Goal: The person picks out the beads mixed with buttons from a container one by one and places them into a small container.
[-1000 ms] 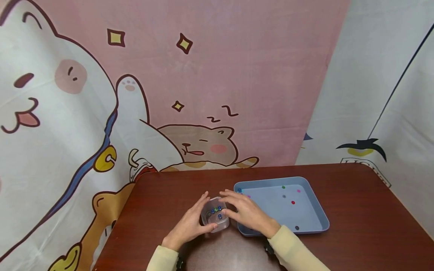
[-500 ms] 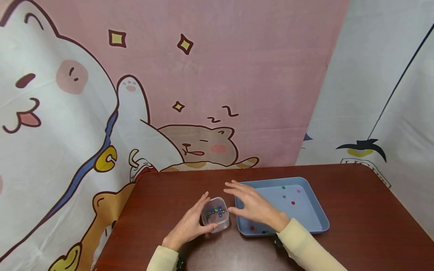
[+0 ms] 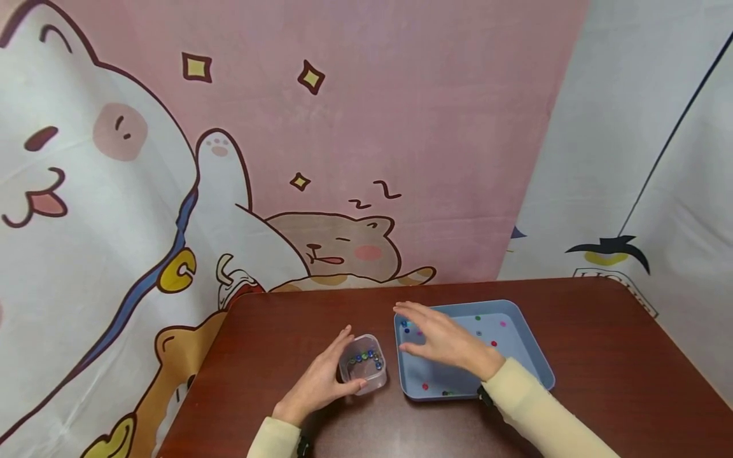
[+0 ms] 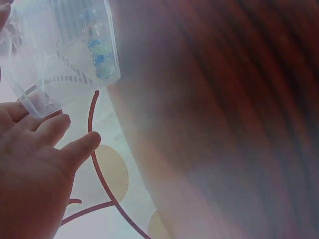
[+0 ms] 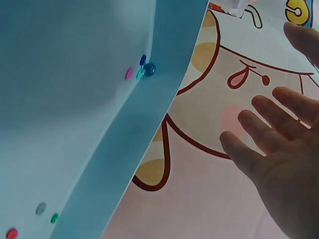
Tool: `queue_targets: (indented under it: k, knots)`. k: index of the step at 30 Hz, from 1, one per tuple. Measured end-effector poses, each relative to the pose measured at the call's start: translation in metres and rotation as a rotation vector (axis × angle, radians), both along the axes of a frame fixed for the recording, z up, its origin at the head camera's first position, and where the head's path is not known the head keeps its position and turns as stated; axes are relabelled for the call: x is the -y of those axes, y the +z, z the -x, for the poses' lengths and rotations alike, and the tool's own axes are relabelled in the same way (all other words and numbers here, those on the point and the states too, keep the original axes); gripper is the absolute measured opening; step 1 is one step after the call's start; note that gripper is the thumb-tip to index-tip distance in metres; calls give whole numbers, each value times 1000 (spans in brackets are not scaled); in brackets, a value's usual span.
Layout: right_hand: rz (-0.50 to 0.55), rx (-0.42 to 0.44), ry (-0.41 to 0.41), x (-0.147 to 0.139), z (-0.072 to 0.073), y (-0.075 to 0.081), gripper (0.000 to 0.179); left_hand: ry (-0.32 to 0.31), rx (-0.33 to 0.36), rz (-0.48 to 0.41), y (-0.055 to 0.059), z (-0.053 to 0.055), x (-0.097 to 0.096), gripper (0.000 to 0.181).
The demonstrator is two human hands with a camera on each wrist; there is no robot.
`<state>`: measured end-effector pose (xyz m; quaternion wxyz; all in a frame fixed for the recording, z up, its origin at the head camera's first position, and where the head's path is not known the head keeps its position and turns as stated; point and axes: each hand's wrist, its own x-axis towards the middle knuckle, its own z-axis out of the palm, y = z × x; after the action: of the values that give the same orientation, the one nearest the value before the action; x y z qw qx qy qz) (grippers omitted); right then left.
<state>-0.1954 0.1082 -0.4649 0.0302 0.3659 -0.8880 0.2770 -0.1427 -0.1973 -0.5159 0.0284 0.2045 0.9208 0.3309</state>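
Note:
My left hand [image 3: 317, 385] holds a small clear plastic box [image 3: 375, 383] on the table, thumb at its near side and fingers along its far left side. Several blue and green glass marbles [image 3: 366, 356] lie inside the box [image 4: 70, 30]. Over the left part of a light-blue tray [image 3: 518, 366] hovers my right hand [image 3: 446, 340], fingers spread and nothing in them. A dark blue marble [image 5: 149, 69] sits in the tray's far left corner, beside small blue, pink and teal discs. The right hand hides part of the tray in the head view.
Small button-like discs lie scattered in the tray: red [image 3: 494, 343], green [image 3: 478, 317], pink [image 3: 503, 324] and grey [image 3: 478, 333]. Another red disc [image 3: 425, 387] is by the near edge. The brown table [image 3: 607, 356] ends at a cartoon-printed cloth [image 3: 458, 159].
My right hand has moved from over the box to the right, above the tray, its fingers spreading. The marbles in the box have shifted. The left hand stays on the box.

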Motion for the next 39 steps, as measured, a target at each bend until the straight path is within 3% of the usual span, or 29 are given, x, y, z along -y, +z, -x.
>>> queue_targets:
  k: [6,18,31,39]
  knots:
    - [-28,-48,13,-6,9,1,65,9,-1,9,-1,0,1,97]
    - [-131,41,-4,-12,25,-9,62,10,-14,12,-2,0,1,97]
    - [-129,57,46,-9,36,-22,55,13,5,17,-1,-1,1,96]
    - [-122,72,33,-10,39,-30,54,10,6,1,-2,-1,0,98]
